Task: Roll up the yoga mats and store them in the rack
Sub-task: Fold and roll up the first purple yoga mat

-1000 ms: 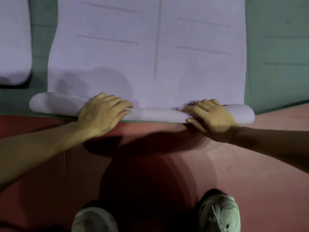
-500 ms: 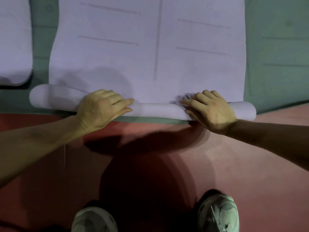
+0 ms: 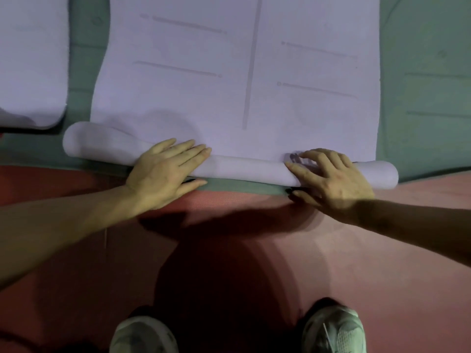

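Observation:
A pale lilac yoga mat (image 3: 229,72) lies flat on the floor ahead, printed with grey alignment lines. Its near end is wound into a thin roll (image 3: 244,170) that runs left to right and is thicker at its left end. My left hand (image 3: 163,174) presses on the roll's left part with straight fingers. My right hand (image 3: 331,174) rests on the right part, fingers spread and slightly bent over the top of the roll. No rack is in view.
A second lilac mat (image 3: 30,67) lies flat at the far left. Green floor matting (image 3: 428,85) surrounds the mats, and red matting (image 3: 254,238) covers the floor near me. My two shoes (image 3: 334,329) stand at the bottom edge.
The roll has moved a little farther away along the mat. My left fingers have straightened out on top of it, and my right fingers have spread wider.

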A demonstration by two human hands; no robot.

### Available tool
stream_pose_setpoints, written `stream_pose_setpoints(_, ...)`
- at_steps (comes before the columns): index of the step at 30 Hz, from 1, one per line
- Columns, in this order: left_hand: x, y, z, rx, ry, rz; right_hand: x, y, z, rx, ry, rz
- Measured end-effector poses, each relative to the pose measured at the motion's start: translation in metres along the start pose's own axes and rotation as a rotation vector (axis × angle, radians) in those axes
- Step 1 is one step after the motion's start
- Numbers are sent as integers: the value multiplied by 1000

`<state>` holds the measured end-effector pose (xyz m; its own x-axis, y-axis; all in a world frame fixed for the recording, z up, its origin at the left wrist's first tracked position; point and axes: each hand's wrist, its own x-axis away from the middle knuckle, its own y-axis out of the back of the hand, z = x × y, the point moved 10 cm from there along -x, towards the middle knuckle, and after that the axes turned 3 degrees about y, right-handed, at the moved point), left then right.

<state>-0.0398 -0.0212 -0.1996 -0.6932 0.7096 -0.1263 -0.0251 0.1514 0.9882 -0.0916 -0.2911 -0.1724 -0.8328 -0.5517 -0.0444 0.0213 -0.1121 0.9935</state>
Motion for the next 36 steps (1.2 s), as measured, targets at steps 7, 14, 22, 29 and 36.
stream_pose_setpoints(7,-10,13,6,93,-36,-57,-6,-7,-14,-50,11,90)
stream_pose_setpoints(14,-12,29,-1,69,15,-134,-8,-2,-16,-82,-110,46)
stream_pose_setpoints(22,-8,32,-7,162,61,-92,3,5,-17,-125,-156,4)
stream_pose_setpoints(29,-19,22,6,139,66,-47,-8,-3,-24,-108,-71,42)
stream_pose_setpoints(36,-20,42,11,32,99,-153,-16,-5,-31,-107,-30,5)
